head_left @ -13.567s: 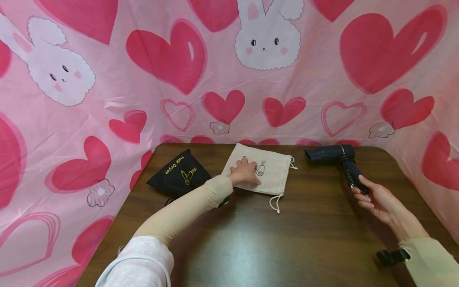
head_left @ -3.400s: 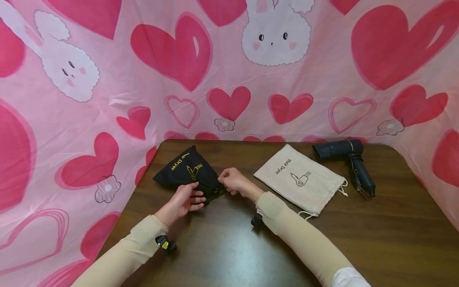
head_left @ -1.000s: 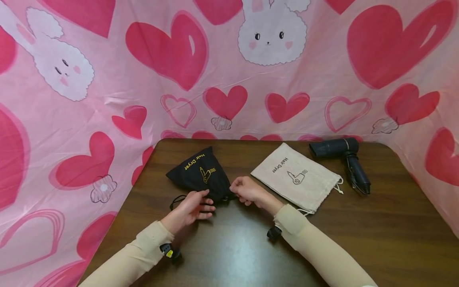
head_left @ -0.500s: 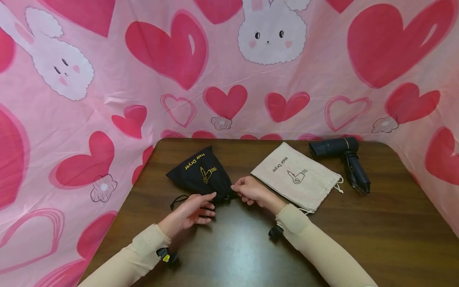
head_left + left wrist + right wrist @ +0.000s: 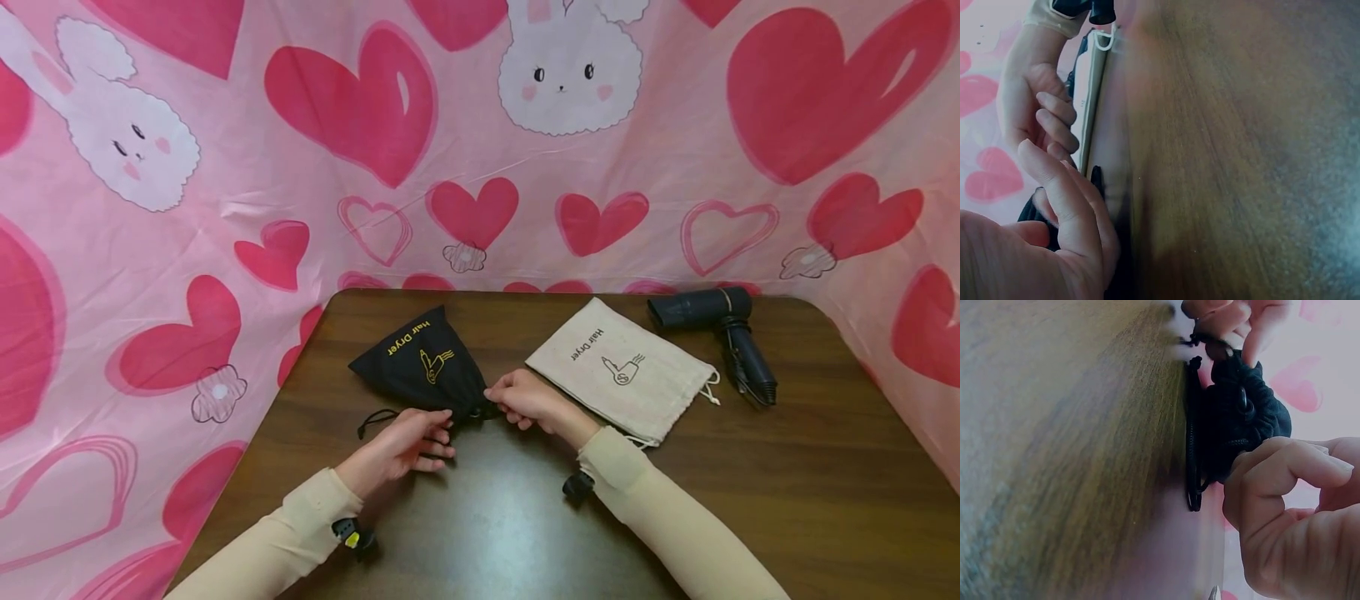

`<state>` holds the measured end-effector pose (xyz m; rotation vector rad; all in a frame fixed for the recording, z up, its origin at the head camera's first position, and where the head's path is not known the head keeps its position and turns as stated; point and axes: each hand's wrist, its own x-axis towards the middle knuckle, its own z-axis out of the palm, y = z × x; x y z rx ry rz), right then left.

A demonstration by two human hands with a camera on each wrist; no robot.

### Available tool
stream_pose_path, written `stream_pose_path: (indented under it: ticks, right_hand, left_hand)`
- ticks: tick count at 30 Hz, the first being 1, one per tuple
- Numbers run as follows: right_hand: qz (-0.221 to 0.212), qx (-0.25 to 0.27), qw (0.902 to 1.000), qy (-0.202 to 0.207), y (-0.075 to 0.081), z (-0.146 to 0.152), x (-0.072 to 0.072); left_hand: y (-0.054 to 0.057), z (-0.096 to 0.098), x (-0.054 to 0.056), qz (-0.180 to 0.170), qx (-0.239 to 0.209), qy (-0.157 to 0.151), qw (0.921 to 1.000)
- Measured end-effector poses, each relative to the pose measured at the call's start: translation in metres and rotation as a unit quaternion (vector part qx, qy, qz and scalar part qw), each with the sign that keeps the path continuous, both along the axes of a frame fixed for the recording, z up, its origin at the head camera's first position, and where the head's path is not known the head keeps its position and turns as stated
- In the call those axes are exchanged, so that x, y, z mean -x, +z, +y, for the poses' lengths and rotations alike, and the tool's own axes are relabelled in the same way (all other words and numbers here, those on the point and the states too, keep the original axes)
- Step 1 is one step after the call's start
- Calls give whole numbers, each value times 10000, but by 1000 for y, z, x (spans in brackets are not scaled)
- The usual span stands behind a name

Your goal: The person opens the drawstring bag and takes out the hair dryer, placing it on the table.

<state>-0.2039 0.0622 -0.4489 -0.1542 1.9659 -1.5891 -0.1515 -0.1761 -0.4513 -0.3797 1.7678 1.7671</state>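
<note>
A black drawstring bag [image 5: 408,358] with yellow "Hair Dryer" print lies on the left of the table, its gathered mouth towards me. My right hand [image 5: 531,402] pinches the mouth's right corner between thumb and forefinger. At the opposite corner, my left hand [image 5: 405,443] holds the mouth with its thumb on top, the other fingers loosely bent. In the right wrist view the bag's bunched cloth [image 5: 1241,412] sits between both hands, a black cord [image 5: 1192,437] hanging along it. Another cord loop [image 5: 375,417] lies left of the left hand.
A flat beige drawstring bag [image 5: 618,367] with a dryer print lies just right of my right hand. Beyond it, at the back right, lies a black hair dryer [image 5: 701,308] with its cord against the handle. A pink heart-print cloth [image 5: 465,125] hangs behind the wooden table [image 5: 495,517].
The right hand let go of the hair dryer and the left hand left the beige bag, which moved right. Both hands then took the black bag's mouth; the bag shifted right and its mouth gathered.
</note>
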Motion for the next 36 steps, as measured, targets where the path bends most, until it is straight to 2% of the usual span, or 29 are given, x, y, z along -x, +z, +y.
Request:
stream_pose_path:
  ticks: [14,24,36]
  right_hand:
    - [55,-22,10000,11,0,-3,2]
    - [45,-108,9999,20,1,-5,2]
    - [20,19,10000,-63,-1,-6,4]
  left_hand:
    - [3,4,0,95,97,364,9992]
    - [1,6,1,128,159,386,9990]
    - [3,7,2,96,168,293,9994]
